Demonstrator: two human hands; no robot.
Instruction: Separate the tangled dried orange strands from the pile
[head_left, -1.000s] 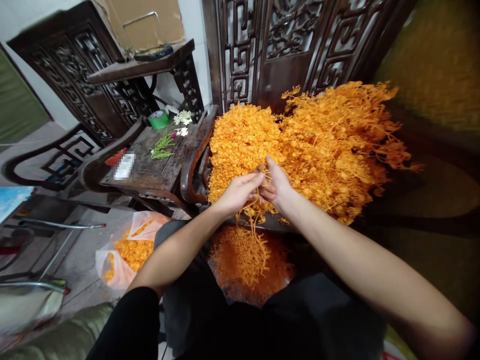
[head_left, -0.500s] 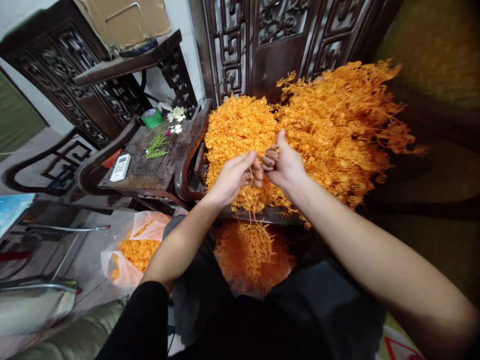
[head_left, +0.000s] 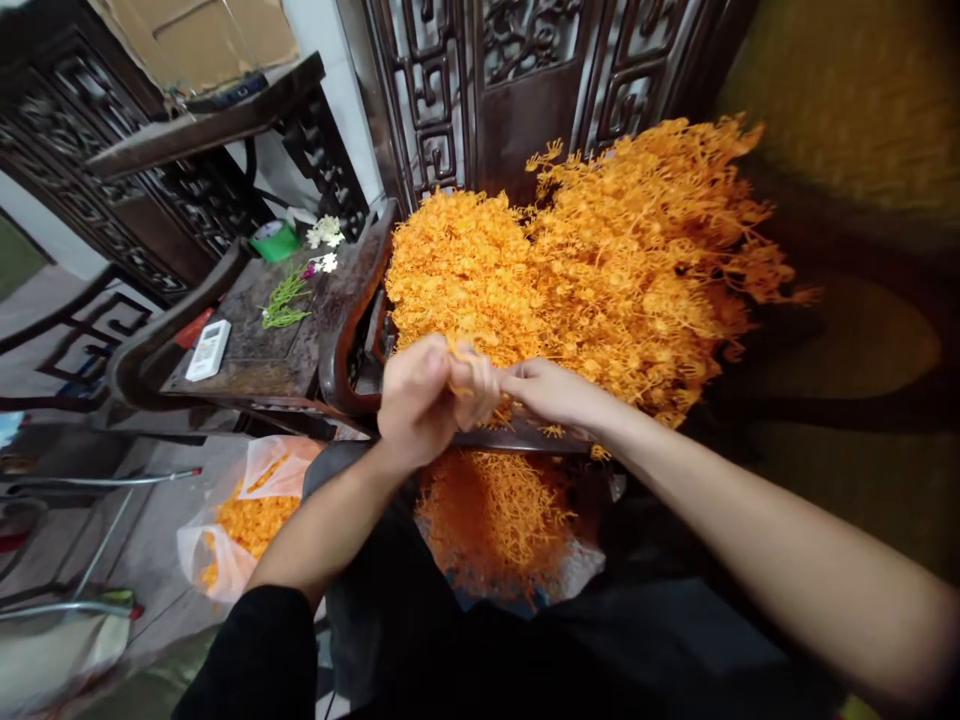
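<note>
Orange plastic flower sprigs (head_left: 480,270) are heaped on the dark wooden seat in front of me. Over the front edge of the heap, my left hand (head_left: 427,395) is curled into a fist around an orange plastic sprig (head_left: 461,352), part of which shows above its fingers. My right hand (head_left: 547,388) meets it from the right, back of the hand up and fingers pressed together. Its fingertips are hidden against the left hand, so what they hold cannot be made out. Below, between my knees, lies a pile of thin orange stems (head_left: 517,500).
A plastic bag (head_left: 262,465) with orange pieces stands on the floor at left. On the wooden chair beside the heap lie a white remote control (head_left: 208,350), green tape (head_left: 274,240), green stems (head_left: 285,302) and white flowers (head_left: 325,232). A carved backrest (head_left: 525,110) rises behind the heap.
My left hand has turned and closed into a fist, lower and further left. The right hand has rolled palm-down against it. The view has shifted slightly right.
</note>
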